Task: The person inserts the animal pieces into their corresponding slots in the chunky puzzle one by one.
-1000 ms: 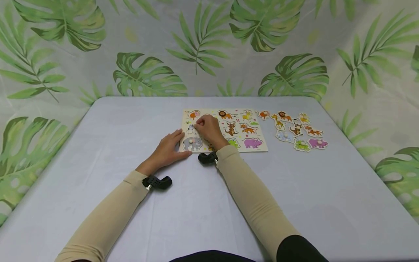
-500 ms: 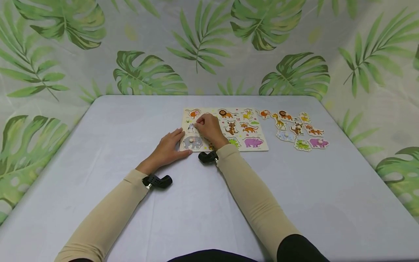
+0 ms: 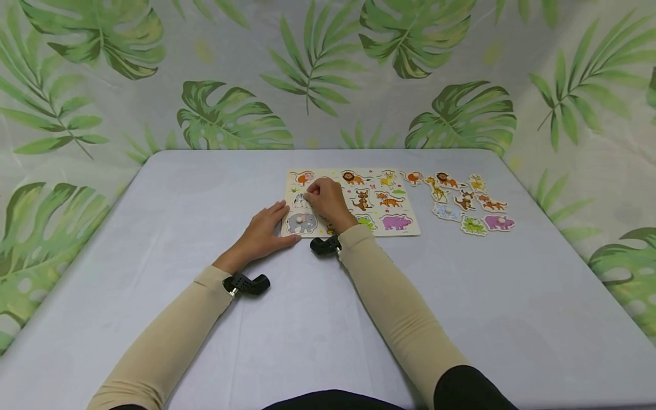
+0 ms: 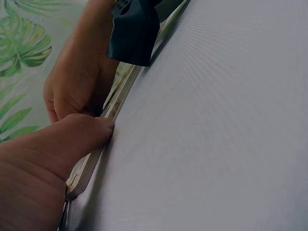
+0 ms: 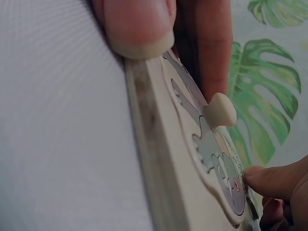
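Observation:
A wooden animal puzzle board (image 3: 405, 230) lies on the grey table (image 3: 205, 188). My left hand (image 3: 271, 228) lies flat at the board's near left corner, and its thumb (image 4: 91, 132) presses against the board's edge (image 4: 108, 113). My right hand (image 3: 315, 196) reaches over the board, its fingers curled down on a zebra piece (image 3: 299, 200) in the left column. Just in front of it a grey elephant piece (image 3: 301, 223) sits in the board, and its pale knob (image 5: 220, 109) stands up in the right wrist view. How the fingers grip the zebra piece is hidden.
Several loose animal pieces (image 3: 463, 202) lie on the table right of the board. Other animals are printed across the board's middle and right. A leaf-patterned cloth (image 3: 318, 74) hangs behind and beside the table. Black wrist cameras (image 3: 246, 283) sit on both sleeves.

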Demonstrator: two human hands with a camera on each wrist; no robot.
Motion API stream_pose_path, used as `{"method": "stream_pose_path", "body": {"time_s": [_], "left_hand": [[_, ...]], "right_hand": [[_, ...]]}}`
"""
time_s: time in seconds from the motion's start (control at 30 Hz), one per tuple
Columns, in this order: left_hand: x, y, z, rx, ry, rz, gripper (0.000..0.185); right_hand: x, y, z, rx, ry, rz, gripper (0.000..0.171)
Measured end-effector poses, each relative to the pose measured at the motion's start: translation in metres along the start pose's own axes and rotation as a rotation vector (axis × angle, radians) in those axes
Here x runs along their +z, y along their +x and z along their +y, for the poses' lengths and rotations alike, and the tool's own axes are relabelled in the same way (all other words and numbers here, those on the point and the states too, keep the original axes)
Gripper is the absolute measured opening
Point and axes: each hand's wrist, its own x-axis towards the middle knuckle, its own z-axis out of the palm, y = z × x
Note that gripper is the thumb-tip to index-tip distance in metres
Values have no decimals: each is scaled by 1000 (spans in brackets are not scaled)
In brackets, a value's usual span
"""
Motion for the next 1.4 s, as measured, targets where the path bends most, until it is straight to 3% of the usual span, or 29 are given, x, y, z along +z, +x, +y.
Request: {"method": "stream_pose_path", "body": {"time_s": [1.4], "left_hand": [[-1,0,1,-9,-2,-12,86]], "right_hand": [[-1,1,-1,13,-3,-20,13]]}}
